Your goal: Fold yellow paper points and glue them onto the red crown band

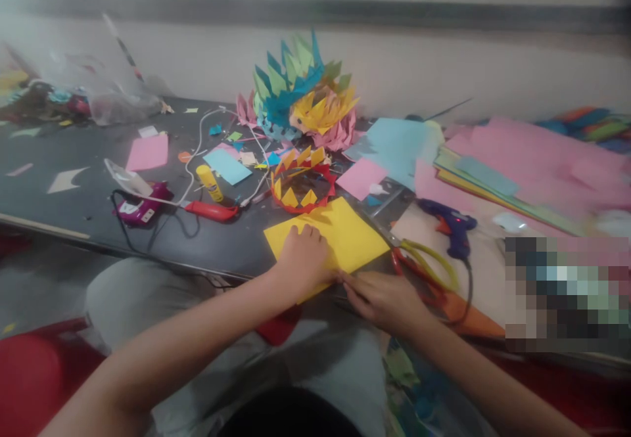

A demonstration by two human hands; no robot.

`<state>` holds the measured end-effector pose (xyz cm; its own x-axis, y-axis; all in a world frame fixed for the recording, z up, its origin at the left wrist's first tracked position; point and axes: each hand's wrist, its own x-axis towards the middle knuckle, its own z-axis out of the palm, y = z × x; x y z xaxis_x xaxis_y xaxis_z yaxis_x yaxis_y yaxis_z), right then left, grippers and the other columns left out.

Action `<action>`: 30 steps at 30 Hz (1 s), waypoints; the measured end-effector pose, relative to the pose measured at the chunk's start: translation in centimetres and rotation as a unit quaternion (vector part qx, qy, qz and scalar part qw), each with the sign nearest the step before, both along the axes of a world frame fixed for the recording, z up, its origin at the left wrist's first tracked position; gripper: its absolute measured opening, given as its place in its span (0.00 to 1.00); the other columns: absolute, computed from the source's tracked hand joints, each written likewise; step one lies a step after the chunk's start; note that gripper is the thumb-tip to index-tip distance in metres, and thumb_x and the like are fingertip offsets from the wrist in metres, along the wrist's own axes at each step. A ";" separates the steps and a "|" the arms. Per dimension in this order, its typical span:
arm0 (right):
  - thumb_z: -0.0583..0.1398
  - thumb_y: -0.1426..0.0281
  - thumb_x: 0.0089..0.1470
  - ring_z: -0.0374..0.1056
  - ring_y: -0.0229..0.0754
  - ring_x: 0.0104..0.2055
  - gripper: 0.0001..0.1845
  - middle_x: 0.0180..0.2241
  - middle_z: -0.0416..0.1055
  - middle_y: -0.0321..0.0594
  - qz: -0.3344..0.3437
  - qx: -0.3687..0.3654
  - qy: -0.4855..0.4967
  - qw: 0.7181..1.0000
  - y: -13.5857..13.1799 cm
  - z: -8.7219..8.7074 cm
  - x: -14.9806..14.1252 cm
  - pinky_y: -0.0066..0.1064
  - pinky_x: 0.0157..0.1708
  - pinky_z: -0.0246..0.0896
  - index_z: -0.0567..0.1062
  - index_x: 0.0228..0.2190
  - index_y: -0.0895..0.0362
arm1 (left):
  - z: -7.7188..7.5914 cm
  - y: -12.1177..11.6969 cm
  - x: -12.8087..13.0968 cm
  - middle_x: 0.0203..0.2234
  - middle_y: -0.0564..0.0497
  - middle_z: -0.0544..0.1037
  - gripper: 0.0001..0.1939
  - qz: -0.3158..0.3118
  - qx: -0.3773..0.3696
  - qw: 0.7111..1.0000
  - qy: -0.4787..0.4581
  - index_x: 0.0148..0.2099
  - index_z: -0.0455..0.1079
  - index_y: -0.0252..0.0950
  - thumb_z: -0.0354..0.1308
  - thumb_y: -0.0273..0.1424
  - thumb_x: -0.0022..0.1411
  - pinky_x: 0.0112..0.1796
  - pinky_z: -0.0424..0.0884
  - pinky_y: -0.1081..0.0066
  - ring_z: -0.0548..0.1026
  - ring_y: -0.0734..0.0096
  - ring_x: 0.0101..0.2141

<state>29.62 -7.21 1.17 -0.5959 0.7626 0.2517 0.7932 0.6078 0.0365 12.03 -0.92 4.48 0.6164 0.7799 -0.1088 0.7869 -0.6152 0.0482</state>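
Note:
A yellow paper sheet (345,230) lies at the near edge of the dark table (89,200). My left hand (302,258) rests on top of its near left part, fingers curled and pressing down. My right hand (382,299) is at the sheet's near edge, fingertips pinched against the paper's corner beside the left hand. Just beyond the sheet sits a red paper ring with yellow triangular points (302,187). Scissors with yellow-green and red handles (424,263) lie right of my right hand.
A blue glue gun (452,225) lies right of the scissors. A yellow glue stick (210,182), a red-handled tool (210,210) and a pink device with cables (140,208) lie left. Spiky paper crowns (300,95) stand at the back. Coloured paper stacks (517,167) fill the right.

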 end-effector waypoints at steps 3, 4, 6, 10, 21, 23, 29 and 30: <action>0.50 0.68 0.58 0.64 0.32 0.21 0.17 0.18 0.71 0.35 -0.002 0.004 0.012 1.000 -0.6 -0.6 0.4 0.30 0.21 0.43 0.78 0.39 0.58 | 0.2 0.0 0.1 0.43 0.35 0.74 0.31 0.003 0.000 1.000 0.012 0.45 0.72 0.28 0.55 0.52 0.55 0.42 0.62 0.59 0.69 0.51 0.45; 0.51 0.68 0.58 0.64 0.32 0.20 0.17 0.17 0.71 0.34 -0.011 0.005 0.009 1.000 -0.5 -0.6 0.5 0.30 0.21 0.42 0.78 0.39 0.56 | 0.1 0.0 0.2 0.43 0.35 0.74 0.31 0.005 0.005 1.000 0.012 0.45 0.72 0.28 0.54 0.53 0.54 0.41 0.62 0.59 0.69 0.51 0.45; 0.52 0.67 0.56 0.64 0.32 0.20 0.17 0.17 0.72 0.34 -0.037 0.008 -0.006 0.999 -0.3 -0.5 1.0 0.30 0.20 0.40 0.79 0.39 0.53 | 0.1 -0.1 0.2 0.43 0.35 0.75 0.32 0.010 0.014 1.000 0.010 0.45 0.72 0.28 0.55 0.54 0.54 0.41 0.63 0.60 0.69 0.51 0.45; 0.51 0.64 0.55 0.66 0.36 0.20 0.18 0.18 0.74 0.37 -0.155 -0.031 -0.088 0.983 0.2 0.4 2.4 0.30 0.20 0.37 0.79 0.39 0.49 | 0.2 -0.2 0.3 0.43 0.36 0.74 0.33 0.016 0.007 1.000 0.014 0.45 0.72 0.29 0.56 0.54 0.52 0.41 0.63 0.60 0.69 0.51 0.45; 0.48 0.63 0.56 0.72 0.47 0.32 0.21 0.30 0.77 0.45 -0.327 -0.123 -0.187 0.918 2.1 3.1 2.9 0.31 0.24 0.51 0.79 0.30 0.53 | 0.0 -0.2 0.2 0.43 0.35 0.74 0.34 0.018 0.003 1.000 -0.005 0.45 0.71 0.25 0.56 0.54 0.52 0.43 0.62 0.59 0.69 0.50 0.45; 0.48 0.64 0.56 0.72 0.47 0.32 0.21 0.30 0.77 0.44 -0.334 -0.127 -0.184 0.915 2.2 3.2 2.7 0.31 0.23 0.52 0.79 0.28 0.54 | 0.2 -0.3 0.2 0.44 0.34 0.73 0.35 0.024 -0.007 1.000 0.005 0.46 0.70 0.24 0.56 0.53 0.52 0.43 0.62 0.58 0.68 0.49 0.46; 0.47 0.64 0.57 0.72 0.46 0.33 0.20 0.32 0.77 0.44 -0.362 -0.115 -0.172 0.909 2.1 3.2 3.5 0.31 0.24 0.53 0.79 0.30 0.53 | 0.5 -0.6 0.2 0.45 0.35 0.73 0.35 0.046 -0.019 0.999 -0.007 0.49 0.69 0.26 0.57 0.53 0.51 0.45 0.61 0.59 0.68 0.51 0.46; 0.48 0.64 0.57 0.72 0.45 0.32 0.20 0.31 0.77 0.44 -0.366 -0.109 -0.171 0.908 2.0 3.2 3.7 0.31 0.25 0.54 0.79 0.31 0.53 | 0.4 -0.7 0.2 0.45 0.35 0.73 0.35 0.053 -0.018 0.998 -0.014 0.48 0.69 0.26 0.57 0.53 0.51 0.45 0.61 0.58 0.68 0.51 0.46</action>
<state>33.36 -5.18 4.35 0.0751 0.9955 -0.0580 0.9527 -0.0544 0.2989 12.20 -1.63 4.89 0.5346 0.8363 -0.1221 0.8450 -0.5268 0.0917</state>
